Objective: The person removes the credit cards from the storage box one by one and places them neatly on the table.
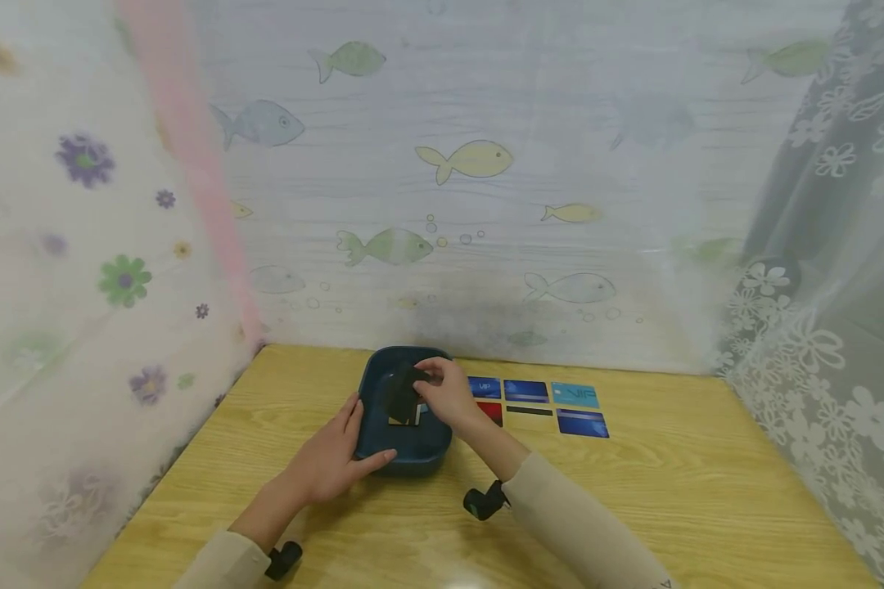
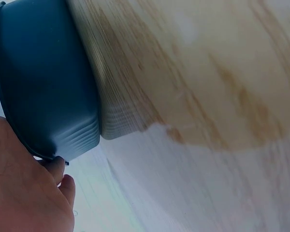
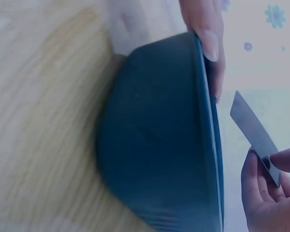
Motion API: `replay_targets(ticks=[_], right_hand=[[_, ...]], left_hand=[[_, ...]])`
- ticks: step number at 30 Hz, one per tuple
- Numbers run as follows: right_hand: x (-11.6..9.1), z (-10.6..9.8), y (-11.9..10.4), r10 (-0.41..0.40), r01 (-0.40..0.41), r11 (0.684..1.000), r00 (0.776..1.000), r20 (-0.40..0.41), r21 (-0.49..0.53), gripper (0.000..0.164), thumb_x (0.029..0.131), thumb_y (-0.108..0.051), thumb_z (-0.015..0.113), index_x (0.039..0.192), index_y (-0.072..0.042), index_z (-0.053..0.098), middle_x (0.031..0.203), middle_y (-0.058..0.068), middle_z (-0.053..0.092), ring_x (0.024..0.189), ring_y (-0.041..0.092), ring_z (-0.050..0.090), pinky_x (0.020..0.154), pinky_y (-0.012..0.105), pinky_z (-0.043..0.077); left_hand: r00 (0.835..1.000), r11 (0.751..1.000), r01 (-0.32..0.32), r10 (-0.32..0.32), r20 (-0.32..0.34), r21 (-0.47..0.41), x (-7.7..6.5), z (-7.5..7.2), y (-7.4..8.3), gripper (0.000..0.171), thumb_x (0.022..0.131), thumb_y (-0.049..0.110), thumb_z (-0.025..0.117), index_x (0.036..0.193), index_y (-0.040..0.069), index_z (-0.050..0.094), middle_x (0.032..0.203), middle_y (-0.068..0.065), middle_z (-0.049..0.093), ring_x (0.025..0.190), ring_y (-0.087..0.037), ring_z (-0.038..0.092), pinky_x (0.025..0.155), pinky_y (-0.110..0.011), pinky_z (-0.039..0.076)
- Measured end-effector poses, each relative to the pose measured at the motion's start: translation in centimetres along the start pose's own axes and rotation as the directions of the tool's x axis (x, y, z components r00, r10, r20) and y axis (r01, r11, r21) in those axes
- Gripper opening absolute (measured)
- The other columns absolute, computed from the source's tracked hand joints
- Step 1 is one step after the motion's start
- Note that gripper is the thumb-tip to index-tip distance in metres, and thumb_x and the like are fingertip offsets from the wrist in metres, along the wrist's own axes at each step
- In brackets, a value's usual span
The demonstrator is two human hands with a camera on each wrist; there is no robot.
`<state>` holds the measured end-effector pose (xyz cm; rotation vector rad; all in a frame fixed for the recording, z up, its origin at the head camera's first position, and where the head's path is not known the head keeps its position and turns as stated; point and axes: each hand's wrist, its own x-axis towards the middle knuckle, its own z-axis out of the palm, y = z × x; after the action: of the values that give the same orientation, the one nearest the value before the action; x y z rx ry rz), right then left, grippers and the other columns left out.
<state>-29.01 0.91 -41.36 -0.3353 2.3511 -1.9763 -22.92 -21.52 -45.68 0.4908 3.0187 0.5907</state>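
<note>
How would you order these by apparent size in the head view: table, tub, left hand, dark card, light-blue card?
1. Table
2. Tub
3. Left hand
4. Dark card and light-blue card: unsure; the dark one is partly hidden.

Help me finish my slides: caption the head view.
Left hand holding a dark blue bin, right hand pinching a black card over it; more cards lie alongside.

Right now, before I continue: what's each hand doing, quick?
Left hand: closed on the rim of the tub, holding it.
Right hand: closed, pinching a card above the tub.
</note>
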Motion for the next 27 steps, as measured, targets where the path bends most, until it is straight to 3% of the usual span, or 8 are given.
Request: replay_targets(ticks=[8, 14, 19, 27], right_hand=[[-1.8, -1.1, 0.8, -0.052, 0.054, 0.992, 0.998, 0.023, -0.112, 0.025, 0.098, 0.0, 0.066, 0.123, 0.0, 0.067, 0.118, 0.018, 0.068, 0.094, 0.027, 0.07, 0.084, 0.04, 0.06], [-2.9, -1.9, 1.2, -0.064, 0.068, 0.978, 0.998, 0.029, -0.195, 0.024, 0.098, -0.004, 0.067, 0.122, -0.006, 0.069, 0.127, 0.016, 0.065, 0.102, 0.029, 0.067, 0.086, 0.04, 0.059], [-3.6, -2.5, 1.7, -0.077, 0.082, 0.976, 0.997, 0.032, -0.203, 0.023, 0.097, -0.005, 0.068, 0.12, -0.008, 0.07, 0.128, 0.014, 0.064, 0.108, 0.031, 0.065, 0.09, 0.044, 0.057], [-4.3, -3.3, 2.3, -0.088, 0.091, 0.984, 0.996, 0.022, -0.152, 0.023, 0.095, -0.001, 0.069, 0.118, -0.003, 0.069, 0.117, 0.014, 0.069, 0.092, 0.023, 0.066, 0.079, 0.037, 0.059]], left_hand=[[1.0, 1.0, 0.0, 0.0, -0.006, 0.018, 0.1, -0.1, 0.0, 0.119, 0.089, 0.086, 0.04, 0.161, -0.005, 0.015, 0.17, -0.021, 0.01, 0.152, -0.042, 0.026, 0.117, -0.058, 0.033], [1.0, 1.0, 0.0, 0.0, -0.008, 0.014, 0.2, 0.1, 0.0, 0.118, 0.089, 0.085, 0.041, 0.161, -0.006, 0.016, 0.169, -0.022, 0.01, 0.151, -0.043, 0.026, 0.117, -0.058, 0.032], [1.0, 1.0, -0.001, 0.002, -0.014, 0.01, 0.2, 0.2, -0.1, 0.118, 0.089, 0.085, 0.043, 0.161, -0.005, 0.017, 0.169, -0.022, 0.011, 0.151, -0.043, 0.027, 0.117, -0.058, 0.032], [1.0, 1.0, 0.0, 0.001, -0.025, 0.023, 0.3, 0.3, -0.3, 0.116, 0.091, 0.083, 0.043, 0.161, -0.005, 0.017, 0.169, -0.022, 0.011, 0.151, -0.043, 0.028, 0.117, -0.058, 0.033]])
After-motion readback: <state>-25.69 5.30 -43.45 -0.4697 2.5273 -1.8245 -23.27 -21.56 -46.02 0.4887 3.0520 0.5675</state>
